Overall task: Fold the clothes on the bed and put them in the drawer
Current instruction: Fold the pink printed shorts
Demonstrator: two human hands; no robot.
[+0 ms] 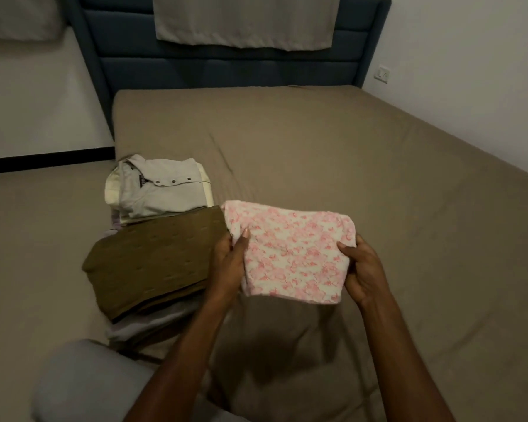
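Left hand (229,263) and right hand (365,269) each pinch a side edge of the folded pink cloth (293,254), held just above the bed (348,153); soft, light, floppy, likely best gripped at both edges to keep folds, folded stack (153,257) left of fingers.

Textured pink-printed cloth (293,251); matt bedsheet (378,166); padded fabric headboard (226,71).
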